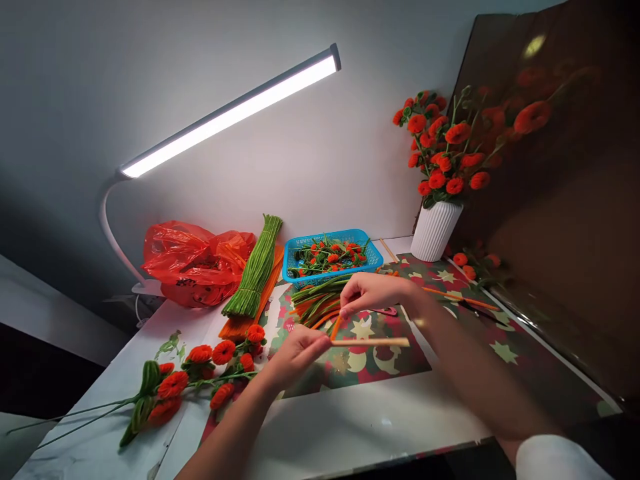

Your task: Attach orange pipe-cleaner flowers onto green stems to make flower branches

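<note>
My left hand [303,350] is closed on one end of a light wooden stick [375,342], which points right above the patterned mat. A short orange pipe cleaner [335,328] slants up from the stick beside my left fingertips. Its upper end is pinched in my right hand [373,291], above and right of the left. Whether the pipe cleaner is wound around the stick is hidden by my left fingers. Just behind the hands lie loose green and orange pipe cleaners [320,297], partly covered by my right hand.
A blue basket [286,267] holds small orange-and-green flower pieces. Left of it stand a green pipe cleaner bundle [257,267] and a red plastic bag [195,260]. Finished orange flowers [173,385] lie front left. A white vase [437,230] of flowers stands back right, beneath a dark glossy panel.
</note>
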Action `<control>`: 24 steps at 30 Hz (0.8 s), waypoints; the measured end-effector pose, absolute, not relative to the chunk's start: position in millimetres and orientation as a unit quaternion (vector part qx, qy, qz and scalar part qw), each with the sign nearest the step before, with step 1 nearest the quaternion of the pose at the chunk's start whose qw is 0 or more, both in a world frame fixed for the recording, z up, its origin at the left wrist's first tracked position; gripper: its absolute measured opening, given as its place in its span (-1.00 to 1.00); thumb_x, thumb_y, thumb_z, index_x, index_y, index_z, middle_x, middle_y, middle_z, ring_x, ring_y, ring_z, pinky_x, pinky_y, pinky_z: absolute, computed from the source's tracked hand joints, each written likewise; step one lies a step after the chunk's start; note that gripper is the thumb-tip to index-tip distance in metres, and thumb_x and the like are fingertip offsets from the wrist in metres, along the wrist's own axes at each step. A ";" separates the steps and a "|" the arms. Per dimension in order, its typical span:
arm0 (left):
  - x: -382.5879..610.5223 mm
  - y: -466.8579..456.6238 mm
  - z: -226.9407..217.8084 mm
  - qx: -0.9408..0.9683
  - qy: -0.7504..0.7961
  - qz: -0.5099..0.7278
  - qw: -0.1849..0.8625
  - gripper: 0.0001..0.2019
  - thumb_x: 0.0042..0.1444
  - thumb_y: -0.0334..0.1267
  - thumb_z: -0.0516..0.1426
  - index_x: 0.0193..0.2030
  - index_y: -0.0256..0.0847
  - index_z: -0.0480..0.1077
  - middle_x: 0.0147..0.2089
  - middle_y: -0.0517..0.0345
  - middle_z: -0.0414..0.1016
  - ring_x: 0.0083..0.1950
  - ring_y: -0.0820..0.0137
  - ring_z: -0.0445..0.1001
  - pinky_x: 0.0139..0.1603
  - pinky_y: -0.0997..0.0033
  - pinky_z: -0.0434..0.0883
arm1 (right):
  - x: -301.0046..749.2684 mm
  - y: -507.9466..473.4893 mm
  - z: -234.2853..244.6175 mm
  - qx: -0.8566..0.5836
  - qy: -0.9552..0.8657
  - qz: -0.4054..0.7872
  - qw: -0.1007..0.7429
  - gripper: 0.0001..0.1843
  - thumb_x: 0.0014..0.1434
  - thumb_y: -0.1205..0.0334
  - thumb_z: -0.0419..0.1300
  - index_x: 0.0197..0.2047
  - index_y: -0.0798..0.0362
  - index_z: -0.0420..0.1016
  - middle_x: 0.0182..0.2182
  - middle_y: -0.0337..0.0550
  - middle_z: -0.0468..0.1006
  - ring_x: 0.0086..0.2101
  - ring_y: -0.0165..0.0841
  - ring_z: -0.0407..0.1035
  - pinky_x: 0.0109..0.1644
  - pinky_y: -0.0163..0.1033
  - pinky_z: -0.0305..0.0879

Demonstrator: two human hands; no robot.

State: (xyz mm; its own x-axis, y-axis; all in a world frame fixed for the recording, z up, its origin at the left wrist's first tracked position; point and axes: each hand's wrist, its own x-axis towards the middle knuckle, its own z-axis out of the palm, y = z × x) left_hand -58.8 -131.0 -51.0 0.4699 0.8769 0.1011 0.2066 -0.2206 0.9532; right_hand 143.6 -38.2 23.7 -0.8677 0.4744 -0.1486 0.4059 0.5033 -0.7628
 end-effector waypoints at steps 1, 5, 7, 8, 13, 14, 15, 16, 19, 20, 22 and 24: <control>-59.2 -132.1 -49.7 0.741 0.392 0.296 0.457 -0.49 0.14 0.10 -0.03 -0.70 -0.18 0.05 -0.69 0.30 -0.02 -0.61 0.53 -0.07 -0.55 0.42 -0.09 | 147.0 -40.0 27.6 -0.251 -0.875 0.412 0.027 -0.72 0.07 0.11 0.19 -0.40 0.20 0.55 -0.63 -0.30 0.35 -0.59 -0.54 0.10 -0.55 -0.38 -0.04; -58.5 -132.2 -50.2 0.809 0.437 0.218 0.326 -0.58 0.20 -0.06 -0.04 -0.63 -0.19 0.19 -0.67 0.27 0.14 -0.60 0.50 0.05 -0.51 0.42 -0.04 | 145.3 -59.3 38.7 -0.273 -0.910 0.308 0.043 -0.77 0.10 0.19 0.16 -0.49 0.15 0.50 -0.63 -0.29 0.35 -0.59 -0.53 0.11 -0.53 -0.36 -0.06; -57.0 -130.6 -53.4 0.804 0.485 0.231 0.257 -0.62 0.19 -0.07 -0.02 -0.61 -0.18 0.21 -0.65 0.27 0.14 -0.60 0.49 0.05 -0.50 0.41 -0.07 | 137.5 -72.5 41.7 -0.300 -0.922 0.234 0.069 -0.77 0.11 0.24 0.15 -0.53 0.13 0.46 -0.62 -0.27 0.36 -0.58 -0.52 0.10 -0.51 -0.34 -0.09; -56.1 -129.8 -55.3 0.789 0.510 0.247 0.235 -0.64 0.19 -0.08 -0.02 -0.59 -0.18 0.23 -0.65 0.26 0.15 -0.59 0.48 0.05 -0.50 0.41 -0.08 | 133.1 -78.7 42.4 -0.311 -0.925 0.202 0.082 -0.76 0.12 0.25 0.14 -0.55 0.13 0.44 -0.61 -0.26 0.37 -0.57 -0.51 0.10 -0.50 -0.33 -0.10; -52.4 -126.4 -61.7 0.681 0.518 0.390 0.339 -0.65 0.20 -0.01 -0.06 -0.47 -0.19 0.26 -0.56 0.23 0.22 -0.54 0.46 0.10 -0.50 0.44 -0.01 | 118.8 -97.4 40.7 -0.326 -0.926 0.155 0.116 -0.70 0.20 0.23 0.04 -0.54 0.11 0.35 -0.57 -0.23 0.36 -0.53 -0.47 0.10 -0.48 -0.31 -0.13; -52.5 -125.7 -61.8 0.651 0.496 0.423 0.388 -0.63 0.19 0.04 -0.06 -0.48 -0.19 0.23 -0.57 0.26 0.18 -0.55 0.48 0.07 -0.52 0.45 -0.01 | 118.6 -98.1 40.5 -0.320 -0.925 0.163 0.123 -0.70 0.20 0.23 0.03 -0.54 0.11 0.35 -0.57 -0.24 0.35 -0.53 -0.48 0.09 -0.48 -0.31 -0.13; -53.1 -125.1 -61.5 0.617 0.472 0.449 0.441 -0.60 0.17 0.08 -0.05 -0.50 -0.19 0.20 -0.60 0.30 0.11 -0.57 0.51 0.01 -0.54 0.47 -0.04 | 119.3 -97.6 40.5 -0.313 -0.924 0.175 0.130 -0.70 0.20 0.24 0.03 -0.54 0.11 0.34 -0.58 -0.25 0.33 -0.53 -0.48 0.08 -0.48 -0.31 -0.13; -53.9 -124.6 -60.9 0.580 0.448 0.470 0.492 -0.59 0.14 0.12 -0.03 -0.51 -0.18 0.16 -0.63 0.34 0.02 -0.60 0.53 -0.06 -0.57 0.48 -0.08 | 120.6 -95.9 40.7 -0.306 -0.922 0.195 0.135 -0.71 0.20 0.24 0.03 -0.54 0.11 0.33 -0.59 -0.27 0.31 -0.54 -0.49 0.07 -0.49 -0.32 -0.12; -57.1 -124.9 -57.7 0.483 0.371 0.497 0.618 -0.56 0.10 0.16 0.00 -0.54 -0.15 0.04 -0.67 0.43 -0.18 -0.64 0.57 -0.22 -0.60 0.49 -0.14 | 126.5 -84.7 40.7 -0.281 -0.904 0.298 0.128 -0.70 0.20 0.21 0.03 -0.54 0.12 0.35 -0.62 -0.30 0.26 -0.57 -0.51 0.07 -0.50 -0.34 -0.08; -57.8 -125.6 -56.8 0.464 0.348 0.497 0.645 -0.56 0.09 0.16 0.00 -0.54 -0.14 0.02 -0.68 0.44 -0.21 -0.64 0.57 -0.24 -0.61 0.49 -0.14 | 128.3 -79.5 39.6 -0.272 -0.892 0.343 0.115 -0.69 0.20 0.18 0.04 -0.53 0.13 0.36 -0.62 -0.30 0.26 -0.57 -0.52 0.08 -0.50 -0.35 -0.06; -58.1 -127.4 -55.8 0.445 0.317 0.492 0.679 -0.55 0.09 0.15 0.01 -0.56 -0.13 -0.03 -0.69 0.45 -0.26 -0.66 0.58 -0.26 -0.62 0.49 -0.12 | 130.1 -68.9 35.3 -0.257 -0.866 0.422 0.079 -0.64 0.19 0.09 0.05 -0.54 0.14 0.36 -0.63 -0.31 0.24 -0.58 -0.52 0.07 -0.51 -0.35 -0.05; -57.2 -128.8 -56.4 0.442 0.305 0.484 0.691 -0.53 0.09 0.13 0.01 -0.59 -0.13 -0.07 -0.71 0.45 -0.28 -0.68 0.58 -0.25 -0.62 0.48 -0.12 | 129.6 -59.9 28.5 -0.249 -0.845 0.471 0.037 -0.58 0.17 0.01 0.05 -0.58 0.13 0.33 -0.66 -0.34 0.17 -0.60 -0.53 0.02 -0.54 -0.35 -0.08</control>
State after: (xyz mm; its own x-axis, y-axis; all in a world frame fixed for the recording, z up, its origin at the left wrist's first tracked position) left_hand -57.2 -128.8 -56.4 0.3458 0.9383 0.0056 -0.3986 0.1414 0.9061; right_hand 129.6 -59.9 28.5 -0.8731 0.4561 -0.1722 0.3862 0.4314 -0.8153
